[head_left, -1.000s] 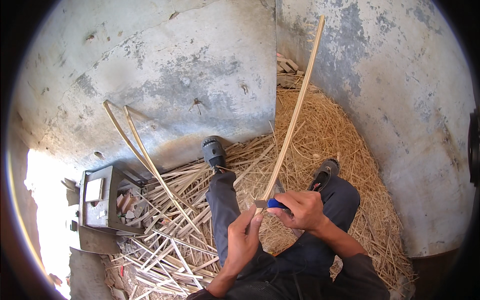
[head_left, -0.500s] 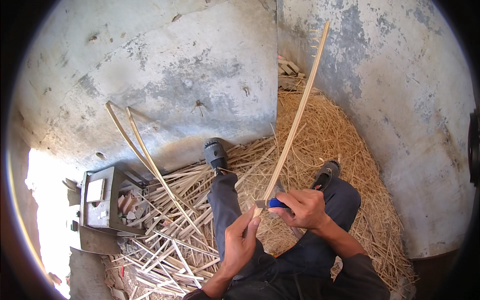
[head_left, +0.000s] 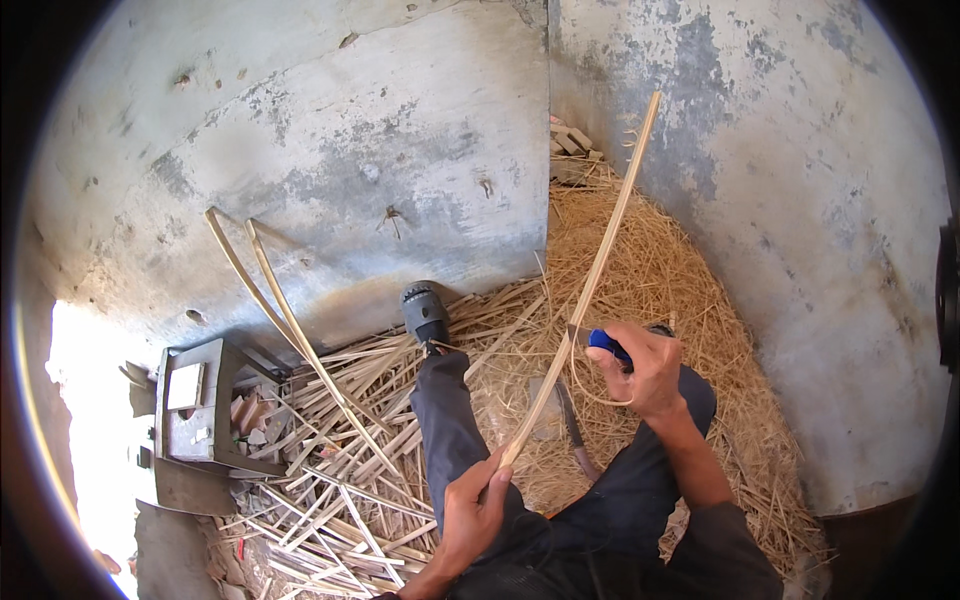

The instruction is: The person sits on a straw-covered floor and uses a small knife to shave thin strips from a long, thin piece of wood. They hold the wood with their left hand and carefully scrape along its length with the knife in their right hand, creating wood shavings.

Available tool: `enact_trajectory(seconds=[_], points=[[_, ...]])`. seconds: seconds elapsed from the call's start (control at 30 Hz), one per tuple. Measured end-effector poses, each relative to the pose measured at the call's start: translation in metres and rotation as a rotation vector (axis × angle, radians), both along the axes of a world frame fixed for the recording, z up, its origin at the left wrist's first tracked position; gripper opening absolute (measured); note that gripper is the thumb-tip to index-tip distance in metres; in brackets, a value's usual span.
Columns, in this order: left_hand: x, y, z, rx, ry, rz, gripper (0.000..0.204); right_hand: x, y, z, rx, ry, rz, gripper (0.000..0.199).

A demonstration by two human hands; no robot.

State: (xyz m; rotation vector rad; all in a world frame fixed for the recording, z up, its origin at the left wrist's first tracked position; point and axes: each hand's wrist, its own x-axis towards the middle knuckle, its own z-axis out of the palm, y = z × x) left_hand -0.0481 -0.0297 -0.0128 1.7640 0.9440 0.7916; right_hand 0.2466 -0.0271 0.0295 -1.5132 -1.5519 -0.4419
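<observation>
A long, pale bamboo strip (head_left: pixel 613 225) slants up and away from my lap, with small curls sticking out near its far end. My left hand (head_left: pixel 475 508) is closed round its near end. In my right hand (head_left: pixel 648 368) is a blue-handled knife (head_left: pixel 608 346), its blade lying across the strip about midway along. A thin shaving (head_left: pixel 588 398) curls down from the blade and passes below my right hand. The fingers of the right hand wrap the handle and hide part of it.
Split strips (head_left: pixel 370 480) lie heaped at left, and fine shavings (head_left: pixel 680 270) cover the right floor. Two long strips (head_left: pixel 285 320) lean on the wall (head_left: pixel 330 150). A wooden box (head_left: pixel 195 405) holds broken pieces. A dark curved tool (head_left: pixel 571 420) lies between my legs.
My right hand has moved up and away along the strip with the knife, and a long shaving has curled off. The strip's far end sits lower; my left hand has shifted slightly nearer.
</observation>
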Motion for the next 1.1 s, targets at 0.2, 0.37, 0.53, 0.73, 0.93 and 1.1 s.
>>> enact_trajectory(seconds=[0.2,0.37,0.53,0.73,0.93,1.1], points=[[-0.003,0.001,0.002,0.02,-0.004,0.018,0.032,0.01,0.005,-0.002,-0.01,-0.04,0.036,0.037],[-0.013,-0.003,-0.002,-0.013,0.032,0.0,0.032,0.039,0.027,0.007,0.022,0.023,-0.054,0.043],[-0.03,-0.017,-0.019,-0.053,0.055,-0.028,0.033,0.115,0.046,0.012,-0.052,0.095,-0.216,0.043],[-0.038,-0.016,-0.025,-0.095,0.091,-0.001,0.032,0.145,0.075,0.011,-0.104,0.05,-0.224,0.043],[-0.04,-0.015,-0.023,-0.14,0.116,0.01,0.032,0.163,0.094,0.008,-0.268,0.116,-0.317,0.045],[-0.044,-0.016,-0.029,-0.163,0.137,0.023,0.033,0.178,0.115,0.002,-0.304,0.061,-0.342,0.048]])
